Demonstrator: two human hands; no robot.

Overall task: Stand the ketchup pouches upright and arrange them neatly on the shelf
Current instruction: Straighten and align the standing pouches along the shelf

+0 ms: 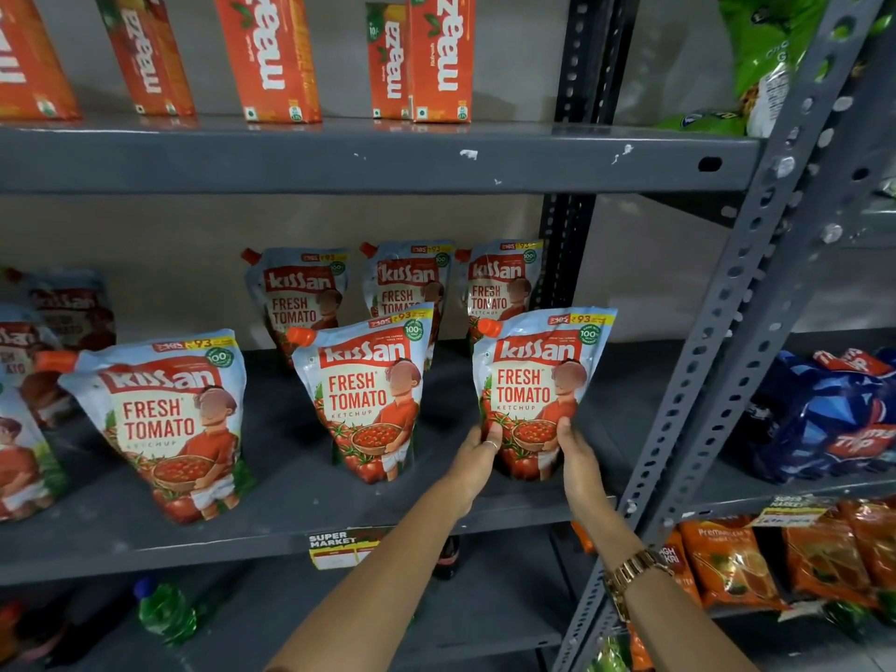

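Note:
Several blue-and-red Kissan ketchup pouches stand on the grey middle shelf (291, 516). The front right pouch (536, 375) stands upright with both hands at its base. My left hand (477, 453) grips its lower left edge and my right hand (577, 451) grips its lower right edge. A second pouch (366, 395) stands upright to its left, and a third pouch (165, 419) leans at the front left. Three more pouches (402, 283) stand in a back row against the wall. Further pouches (29, 361) sit at the far left, partly cut off.
Orange juice cartons (266, 55) line the shelf above. A perforated grey upright (727, 332) bounds the shelf on the right, close to my right hand. Blue packets (824, 419) and orange packets (776, 560) fill the neighbouring rack. A green bottle (165, 613) lies on the lower shelf.

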